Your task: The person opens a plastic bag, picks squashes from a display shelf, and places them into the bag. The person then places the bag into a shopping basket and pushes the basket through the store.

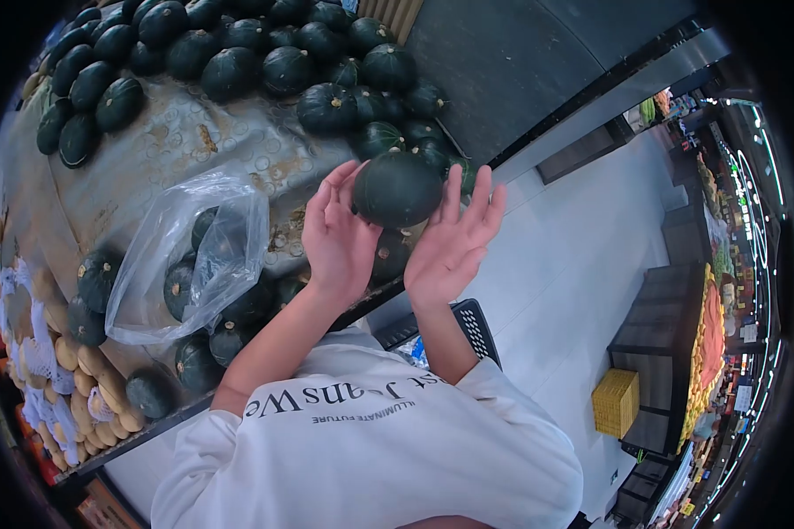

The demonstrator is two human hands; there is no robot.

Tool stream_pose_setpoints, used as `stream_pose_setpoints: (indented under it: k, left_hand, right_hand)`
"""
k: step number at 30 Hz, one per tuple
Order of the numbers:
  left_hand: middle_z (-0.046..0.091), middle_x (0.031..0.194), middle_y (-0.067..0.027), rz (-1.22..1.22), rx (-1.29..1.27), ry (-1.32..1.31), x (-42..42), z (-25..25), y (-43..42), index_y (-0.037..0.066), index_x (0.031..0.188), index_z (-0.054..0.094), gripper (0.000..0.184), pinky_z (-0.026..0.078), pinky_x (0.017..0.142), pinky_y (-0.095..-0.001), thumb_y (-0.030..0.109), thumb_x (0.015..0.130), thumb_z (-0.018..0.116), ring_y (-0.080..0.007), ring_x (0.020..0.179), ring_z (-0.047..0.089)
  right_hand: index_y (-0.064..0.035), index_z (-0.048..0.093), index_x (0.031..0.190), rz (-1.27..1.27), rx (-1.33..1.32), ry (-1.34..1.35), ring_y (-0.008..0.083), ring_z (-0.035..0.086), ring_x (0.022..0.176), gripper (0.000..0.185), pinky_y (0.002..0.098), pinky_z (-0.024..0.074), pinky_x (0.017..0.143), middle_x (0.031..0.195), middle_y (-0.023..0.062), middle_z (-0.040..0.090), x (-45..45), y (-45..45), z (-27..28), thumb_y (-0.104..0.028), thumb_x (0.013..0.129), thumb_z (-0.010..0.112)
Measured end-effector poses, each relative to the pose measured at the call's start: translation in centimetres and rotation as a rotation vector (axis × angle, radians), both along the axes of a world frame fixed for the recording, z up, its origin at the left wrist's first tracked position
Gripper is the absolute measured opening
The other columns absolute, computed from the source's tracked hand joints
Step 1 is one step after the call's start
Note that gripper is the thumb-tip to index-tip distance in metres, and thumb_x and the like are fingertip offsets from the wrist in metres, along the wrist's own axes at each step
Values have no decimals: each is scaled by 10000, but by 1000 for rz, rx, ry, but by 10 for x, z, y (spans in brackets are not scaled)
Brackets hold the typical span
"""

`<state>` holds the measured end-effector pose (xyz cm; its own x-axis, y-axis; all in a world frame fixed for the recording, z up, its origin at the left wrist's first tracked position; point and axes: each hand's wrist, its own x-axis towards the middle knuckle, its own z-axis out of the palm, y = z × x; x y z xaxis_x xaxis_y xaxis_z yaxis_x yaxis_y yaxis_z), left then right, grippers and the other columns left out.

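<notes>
Dark-green squash (399,189) cupped in grip of left hand (339,236), right hand (450,242) splayed alongside; handling seemingly underway, steady two-handed support likely called for next.

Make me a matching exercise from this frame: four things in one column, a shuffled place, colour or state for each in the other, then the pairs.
Things:
1. plastic bag
2. nearest squash
3. basket
4. shirt

Descriptions:
a. yellow
b. white with dark lettering
c. between the left hand and right hand
d. see-through

Pairs: 1-d, 2-c, 3-a, 4-b
</notes>
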<state>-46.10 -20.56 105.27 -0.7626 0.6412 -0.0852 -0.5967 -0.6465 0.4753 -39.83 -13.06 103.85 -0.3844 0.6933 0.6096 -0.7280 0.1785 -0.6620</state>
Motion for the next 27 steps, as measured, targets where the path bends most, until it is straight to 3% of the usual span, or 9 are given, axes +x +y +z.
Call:
stream_pose_setpoints:
  k: [7,10,14,16,18,20,22,23,27]
  left_hand:
    - [460,1304,-109,-25,17,-92,-4,14,-45,88,1336,351,577,366,993,-416,480,915,306,-256,1210,444]
    - [465,1300,-112,-48,40,-118,-5,14,-57,77,1331,359,591,367,992,-419,488,912,290,-255,1206,450]
    - [473,1292,-115,-33,57,-122,-10,9,-66,61,1316,378,591,361,998,-426,482,909,294,-257,1203,455]
    - [477,1285,-118,-19,54,-99,-9,10,-69,59,1309,387,587,358,1000,-430,479,908,298,-260,1195,461]
    - [485,1271,-124,-19,83,-98,-9,8,-72,57,1297,401,576,358,1003,-426,470,911,295,-264,1186,468]
    - [497,1250,-132,-33,143,-120,-11,4,-73,55,1282,419,559,360,1005,-414,458,919,285,-269,1176,474]
    - [517,1223,-134,-31,106,-252,-10,5,-79,36,1259,432,565,364,1006,-414,459,917,280,-277,1167,481]
    - [520,1220,-136,-39,111,-242,-11,-6,-80,31,1254,435,568,364,1006,-416,461,917,279,-277,1166,482]
    - [524,1217,-147,-19,40,-153,-13,-1,-85,24,1252,441,584,364,1005,-423,467,914,269,-283,1163,488]
  right_hand:
    - [-89,85,1454,38,199,16,356,190,1376,709,417,187,1101,1520,143,75,-10,-49,5,-496,938,352]
    - [-30,75,1443,44,309,-172,342,163,1385,730,427,155,1113,1522,152,56,-6,-51,11,-494,943,336]
    - [34,164,1418,-278,724,-347,318,136,1394,713,425,128,1122,1520,152,63,8,-46,54,-483,951,312]
    - [18,252,1398,-459,658,1,335,158,1388,691,468,118,1113,1508,163,128,3,-43,61,-483,933,351]
    - [7,347,1358,-513,864,-101,366,190,1371,670,510,128,1098,1471,186,218,1,-48,68,-482,903,402]
    - [-2,451,1297,-411,1326,-677,412,230,1343,648,550,159,1077,1408,221,334,-1,-58,75,-480,859,466]
    - [-23,480,1285,-287,1526,-808,437,239,1325,701,633,89,1039,1413,223,330,-3,-75,47,-565,842,440]
    - [-57,517,1255,-154,1481,-787,430,269,1316,655,589,109,1071,1416,184,347,6,-76,45,-551,828,474]
    - [-62,508,1269,-456,1118,-264,425,271,1317,639,593,102,1072,1424,137,357,29,-69,63,-508,813,545]
